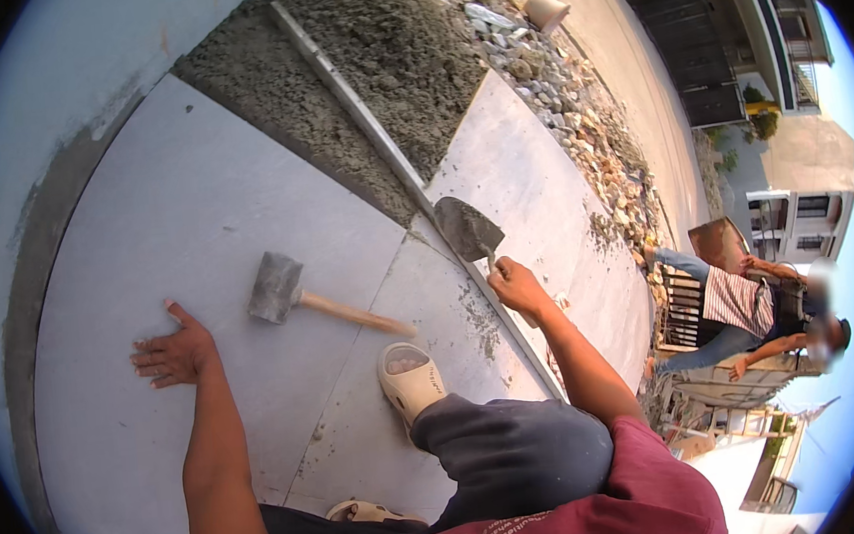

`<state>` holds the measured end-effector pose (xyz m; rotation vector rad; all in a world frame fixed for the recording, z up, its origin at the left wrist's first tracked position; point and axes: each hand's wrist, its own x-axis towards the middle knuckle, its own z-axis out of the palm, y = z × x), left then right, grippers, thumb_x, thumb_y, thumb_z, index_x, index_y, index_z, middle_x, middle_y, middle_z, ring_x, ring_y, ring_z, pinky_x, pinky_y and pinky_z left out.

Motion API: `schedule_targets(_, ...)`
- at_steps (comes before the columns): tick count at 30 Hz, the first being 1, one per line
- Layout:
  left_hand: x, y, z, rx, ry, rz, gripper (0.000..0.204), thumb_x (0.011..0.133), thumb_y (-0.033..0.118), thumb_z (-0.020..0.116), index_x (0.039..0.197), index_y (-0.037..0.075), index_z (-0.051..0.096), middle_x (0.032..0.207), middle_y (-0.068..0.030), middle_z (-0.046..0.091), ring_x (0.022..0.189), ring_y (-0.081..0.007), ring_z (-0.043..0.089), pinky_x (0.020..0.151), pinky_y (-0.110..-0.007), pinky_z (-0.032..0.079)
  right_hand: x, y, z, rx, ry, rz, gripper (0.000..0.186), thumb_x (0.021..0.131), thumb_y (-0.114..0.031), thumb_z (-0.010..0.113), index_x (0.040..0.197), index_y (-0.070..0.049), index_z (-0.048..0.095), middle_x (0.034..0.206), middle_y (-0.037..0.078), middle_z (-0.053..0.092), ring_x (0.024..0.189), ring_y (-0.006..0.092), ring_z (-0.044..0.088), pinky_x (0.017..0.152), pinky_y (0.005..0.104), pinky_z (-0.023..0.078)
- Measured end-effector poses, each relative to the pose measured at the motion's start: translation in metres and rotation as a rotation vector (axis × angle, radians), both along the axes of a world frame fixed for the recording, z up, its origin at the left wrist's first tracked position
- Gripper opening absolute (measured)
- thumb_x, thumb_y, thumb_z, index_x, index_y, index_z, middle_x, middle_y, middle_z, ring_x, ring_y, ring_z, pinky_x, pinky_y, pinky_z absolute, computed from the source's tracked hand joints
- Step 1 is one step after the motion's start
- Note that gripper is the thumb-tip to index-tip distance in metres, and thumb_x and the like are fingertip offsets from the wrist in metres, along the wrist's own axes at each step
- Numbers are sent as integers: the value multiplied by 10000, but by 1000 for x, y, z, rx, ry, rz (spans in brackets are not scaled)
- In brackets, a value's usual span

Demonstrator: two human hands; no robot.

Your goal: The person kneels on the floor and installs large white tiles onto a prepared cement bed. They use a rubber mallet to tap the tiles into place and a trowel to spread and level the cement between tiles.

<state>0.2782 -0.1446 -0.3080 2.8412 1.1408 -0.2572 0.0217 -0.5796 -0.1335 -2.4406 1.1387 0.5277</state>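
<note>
My left hand (pixel 175 352) lies spread on a large grey tile (pixel 134 240). My right hand (pixel 514 285) grips the handle of a trowel (pixel 469 229), whose blade is beside a long metal straightedge (pixel 354 107). That bar runs diagonally from the rough wet mortar bed (pixel 416 67) across the paler tiles (pixel 494 161). A rubber mallet (pixel 276 287) with a wooden handle lies on the tile between my hands. My sandalled foot (pixel 408 379) stands near the mallet's handle end.
A white wall (pixel 42 96) borders the left. Rubble (pixel 576 125) and a pail (pixel 544 12) line a pale road (pixel 638 80) at the right. Another person in a striped top (pixel 735 298) is at the right, near a metal grating (pixel 681 312); buildings stand beyond.
</note>
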Motion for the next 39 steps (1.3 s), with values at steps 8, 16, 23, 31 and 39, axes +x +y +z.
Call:
schedule_targets(8, 25, 69, -102, 58, -291, -225, 1224, 761, 869, 427, 1553, -28, 172, 1624, -275, 97, 1505, -447, 62, 1184, -621, 24, -167, 47, -125, 66, -384, -525, 402, 784, -293, 657, 1022, 29, 618, 968, 259, 674, 951, 436, 635, 828, 471, 510)
schedule_targets(16, 24, 25, -89, 63, -291, -591, 1233, 748, 865, 466, 1555, -20, 171, 1625, -270, 99, 1502, -454, 79, 1184, -625, 40, -203, 67, -96, -124, -234, -401, 372, 895, -278, 652, 1125, 7, 590, 1159, 225, 582, 1084, 427, 564, 915, 460, 478)
schedule_targets(23, -18, -30, -62, 81, -311, -705, 1243, 736, 861, 500, 1556, -14, 171, 1627, -265, 101, 1500, -460, 94, 1184, -628, 54, -226, 134, -17, 543, -320, -301, 299, 885, -266, 671, 971, 20, 680, 852, 199, 694, 871, 307, 668, 803, 409, 497)
schedule_targets(31, -60, -74, -15, 71, -327, -800, 1247, 732, 852, 528, 1558, -7, 162, 1629, -259, 98, 1498, -464, 105, 1185, -629, 67, -293, 154, 1, 928, -663, -489, 392, 978, -324, 585, 1178, 3, 665, 1141, 137, 678, 997, 239, 614, 891, 393, 476)
schedule_targets(39, -89, -103, 11, 33, -221, -945, 1238, 742, 837, 537, 1562, -1, 140, 1632, -253, 85, 1498, -465, 105, 1187, -626, 75, -297, 158, 217, 709, -931, -625, 586, 963, -473, 590, 1298, 8, 575, 1189, 182, 623, 1104, 289, 598, 964, 402, 468)
